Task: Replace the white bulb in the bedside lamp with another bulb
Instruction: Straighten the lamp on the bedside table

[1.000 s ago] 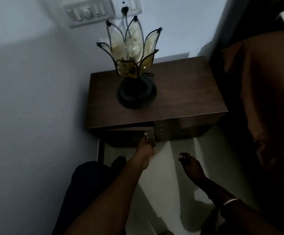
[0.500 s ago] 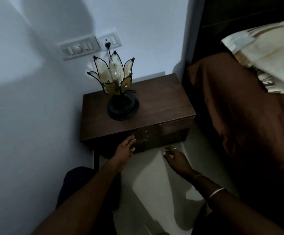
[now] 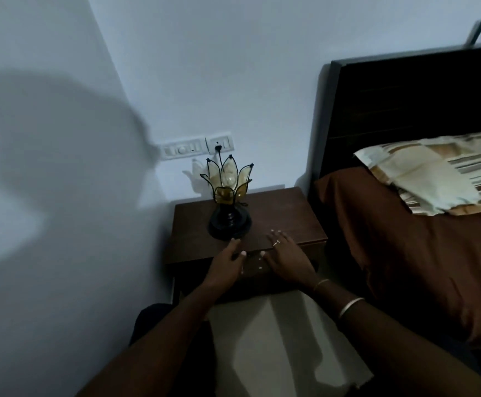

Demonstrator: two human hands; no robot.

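Observation:
The bedside lamp (image 3: 227,202) has amber glass petals with black edges and a round black base. It stands on the dark wooden bedside table (image 3: 288,216), toward its back left. The white bulb (image 3: 229,176) shows dimly between the petals, unlit. My left hand (image 3: 227,265) reaches over the table's front edge, fingers apart, just in front of the lamp base. My right hand (image 3: 286,257), with a ring, lies flat on the table front to the right of it, holding nothing. No other bulb is in sight.
The lamp's cord runs up to a white wall socket (image 3: 219,143) beside a switch panel (image 3: 182,149). A bed with a brown sheet (image 3: 405,239), striped pillow (image 3: 440,170) and dark headboard (image 3: 405,104) stands close on the right. A white wall (image 3: 61,224) borders the left.
Both hands have risen from the drawer front and floor level up to the table's front edge near the lamp base. The view has pulled back and tilted up, showing more wall and bed.

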